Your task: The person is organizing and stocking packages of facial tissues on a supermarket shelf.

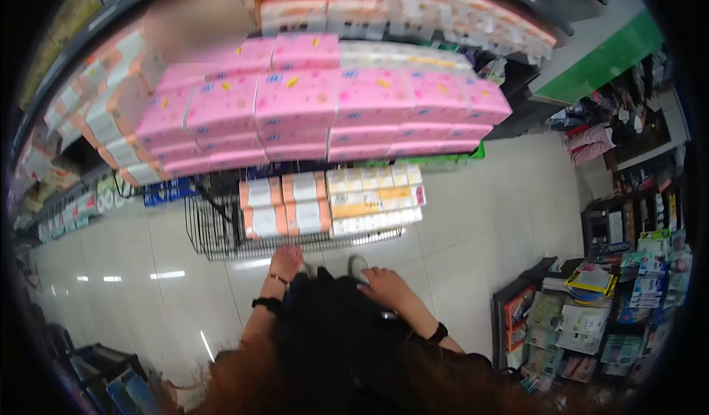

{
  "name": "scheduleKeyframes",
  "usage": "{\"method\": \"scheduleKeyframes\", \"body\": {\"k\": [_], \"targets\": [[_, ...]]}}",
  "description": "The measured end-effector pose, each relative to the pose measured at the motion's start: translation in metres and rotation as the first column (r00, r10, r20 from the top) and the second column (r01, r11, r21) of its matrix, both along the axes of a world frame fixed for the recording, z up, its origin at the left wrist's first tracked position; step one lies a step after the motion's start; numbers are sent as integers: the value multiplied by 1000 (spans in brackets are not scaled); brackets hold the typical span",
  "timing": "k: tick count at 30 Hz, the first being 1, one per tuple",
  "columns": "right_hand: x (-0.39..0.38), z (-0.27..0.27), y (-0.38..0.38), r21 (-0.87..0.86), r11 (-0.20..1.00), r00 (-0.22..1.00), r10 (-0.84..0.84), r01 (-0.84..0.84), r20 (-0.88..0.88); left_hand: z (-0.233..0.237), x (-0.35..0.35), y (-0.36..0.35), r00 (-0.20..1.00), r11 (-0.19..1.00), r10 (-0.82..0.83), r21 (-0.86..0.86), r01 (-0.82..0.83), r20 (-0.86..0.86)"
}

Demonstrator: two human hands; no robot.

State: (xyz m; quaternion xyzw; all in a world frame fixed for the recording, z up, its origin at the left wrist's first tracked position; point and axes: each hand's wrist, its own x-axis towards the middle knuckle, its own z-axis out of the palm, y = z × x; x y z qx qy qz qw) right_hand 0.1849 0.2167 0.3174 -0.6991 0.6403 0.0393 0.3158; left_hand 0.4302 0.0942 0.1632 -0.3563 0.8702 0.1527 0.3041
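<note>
My left hand [287, 258], wearing a beaded bracelet and a dark wristband, is just before the front edge of a black wire basket [214, 230]. Its fingers look curled in, and nothing shows in them. Close to my dark clothing, my right hand [388, 289] is open, fingers loosely stretched to the left and holding nothing. The basket carries peach-and-white packs [306, 216] on the left and yellow-and-white packs [375, 199] on the right. Stacked pink packs [295, 101] lie in rows on the display above and beyond it.
More orange-and-white packs [111, 116] fill the left end of the display, with others along the upper shelf [443, 12]. A rack of small packaged goods [591, 319] stands at right behind me. Shiny tiled floor [465, 223] runs between. One shoe [358, 266] shows below me.
</note>
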Motion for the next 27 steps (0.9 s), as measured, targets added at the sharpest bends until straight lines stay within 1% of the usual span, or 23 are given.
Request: {"method": "scheduleKeyframes", "body": {"k": [1,2,3,4,6,7,9,10,11,13,15,17,19,20,21,23,24,25,27], "targets": [[-8,-4,4,-43,999,999,-11,13,30,-4,-5,6,632,685,714,484,-545,-300],[-15,-7,8,-92,996,999,-19,21,31,-13,-9,18,-130,25,988,913,-407,-85],[-24,-9,12,-99,994,998,-33,38,45,-17,-16,23,-593,-417,630,862,288,502],[-34,-12,16,-109,994,999,-14,18,38,-12,-25,21,-589,-385,641,870,308,492],[-56,-18,27,-136,991,1000,12,-8,26,0,-44,22,-582,-285,720,926,247,377],[-70,-13,28,-148,988,999,43,-41,12,8,-56,21,-591,-294,687,905,308,424],[-96,4,36,-62,998,998,-15,19,64,21,-81,23,-614,-273,670,908,319,417],[-111,7,42,-89,995,995,-48,56,82,26,-94,24,-616,-255,677,914,317,402],[-126,5,51,-109,991,994,-64,74,93,31,-108,25,-590,-242,716,926,290,373],[-158,-2,68,-190,976,994,-113,110,-8,41,-140,22,-542,-212,791,958,193,284],[-185,-6,83,-167,974,982,-171,156,-81,49,-168,24,-513,-185,820,966,181,254],[-205,0,101,-160,966,966,-223,201,-132,49,-193,24,-456,-70,878,981,178,146],[-220,15,120,-188,951,954,-272,247,-124,90,-223,31,-437,45,899,991,122,13],[-226,17,127,-164,945,947,-302,282,-113,100,-234,31,-417,84,908,993,87,-41],[-232,15,136,-150,951,949,-289,270,-124,110,-244,28,-396,134,913,989,56,-101],[-240,12,149,-139,928,929,-359,346,-88,139,-261,26,-343,250,902,965,-83,-263],[-243,11,154,-134,930,931,-355,342,-87,149,-268,23,-325,315,882,940,-131,-340],[-245,9,158,-118,919,919,-386,375,-82,160,-273,20,-300,378,858,908,-178,-416],[-246,7,168,-91,906,905,-421,414,-71,182,-283,15,-264,473,818,859,-196,-511]]}}
